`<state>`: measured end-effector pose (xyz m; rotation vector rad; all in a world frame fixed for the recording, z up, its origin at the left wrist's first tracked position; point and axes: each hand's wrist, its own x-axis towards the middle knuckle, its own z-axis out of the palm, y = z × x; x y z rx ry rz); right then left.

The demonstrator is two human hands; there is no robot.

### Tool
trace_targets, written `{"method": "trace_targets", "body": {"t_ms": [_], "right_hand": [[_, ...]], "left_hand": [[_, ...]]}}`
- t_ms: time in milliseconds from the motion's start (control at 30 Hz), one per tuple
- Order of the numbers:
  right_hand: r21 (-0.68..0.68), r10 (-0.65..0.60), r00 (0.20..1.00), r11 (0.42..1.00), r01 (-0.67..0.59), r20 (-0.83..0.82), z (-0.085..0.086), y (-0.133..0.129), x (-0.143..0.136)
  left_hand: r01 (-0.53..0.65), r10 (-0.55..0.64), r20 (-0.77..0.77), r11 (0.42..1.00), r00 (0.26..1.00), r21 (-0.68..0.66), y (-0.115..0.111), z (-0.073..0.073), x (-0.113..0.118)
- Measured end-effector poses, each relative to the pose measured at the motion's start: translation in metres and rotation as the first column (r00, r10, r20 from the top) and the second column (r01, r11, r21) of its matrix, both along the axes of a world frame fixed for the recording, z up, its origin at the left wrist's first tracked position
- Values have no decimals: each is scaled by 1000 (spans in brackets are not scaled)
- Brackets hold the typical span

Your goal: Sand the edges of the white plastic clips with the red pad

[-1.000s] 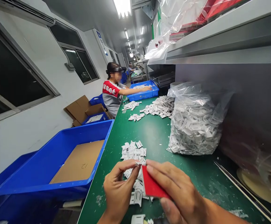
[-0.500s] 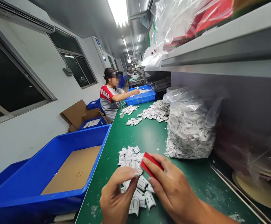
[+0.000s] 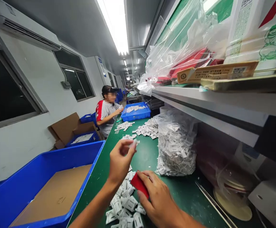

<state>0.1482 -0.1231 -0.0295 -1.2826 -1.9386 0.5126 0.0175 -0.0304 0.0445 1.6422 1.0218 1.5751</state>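
My left hand (image 3: 121,160) is raised above the green tabletop (image 3: 145,152), its fingertips pinched on a small white piece (image 3: 135,143) that is partly blurred. Lower and to the right, my right hand (image 3: 157,198) grips a red block (image 3: 140,185) between thumb and fingers. The block is just over the right side of a loose pile of white plastic parts (image 3: 128,204) at the bottom centre. Part of that pile is hidden behind my left wrist and forearm.
A clear bag full of white parts (image 3: 176,148) stands on the right, under a shelf (image 3: 214,98). Left of the table is a large blue bin (image 3: 57,155) with cardboard inside. Beyond, a person (image 3: 107,110) sits by a blue tray (image 3: 136,115). Metal rods (image 3: 214,202) lie at right.
My left hand has risen away from the pile and from the red block, still pinching a white piece. The view has tilted up, showing more shelf. The person's arm has drawn back from the tray.
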Motion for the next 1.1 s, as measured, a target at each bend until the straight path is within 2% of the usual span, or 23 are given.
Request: {"method": "trace_targets", "body": {"t_ms": [100,167,233,300,367,467,600,700,767,867,1000,1100], "right_hand": [[-8,6,1000,1000,-6,2,-1,1,1],[-13,3,1000,1000,-3,3,-2,2,2],[-13,-2,1000,1000,2,6,-2,2,3],[3,-1,1000,1000,1,7,-2,1,4],[27,4,1000,1000,-4,6,-2,1,3],[50,-17,1000,999,17,-3,-5,1,2],[85,-52,998,995,53,-19,-10,4,3],[104,-53,998,993,56,-25,-14,7,4],[92,-61,998,994,61,-6,-16,8,5],[78,-53,998,996,51,22,-20,10,7],[40,-26,999,999,27,-21,-20,12,11],[-104,-14,990,995,-1,-143,-17,12,11]], "left_hand": [[63,-64,31,997,997,35,43,49,47],[156,-156,-12,987,988,38,66,75,73],[212,-209,-71,977,975,35,81,90,86],[193,-187,-124,981,974,34,89,92,82],[116,-109,-184,993,977,29,94,81,61],[-19,10,-349,1000,937,-23,94,44,4],[-205,54,-619,963,783,-176,77,-18,-81],[-295,5,-739,919,674,-263,60,-55,-120],[-315,-42,-773,898,633,-307,54,-73,-130],[-323,-88,-777,876,623,-358,53,-87,-129],[-322,-50,-733,876,678,-358,58,-91,-120],[-317,35,-671,899,740,-303,51,-88,-113]]}}
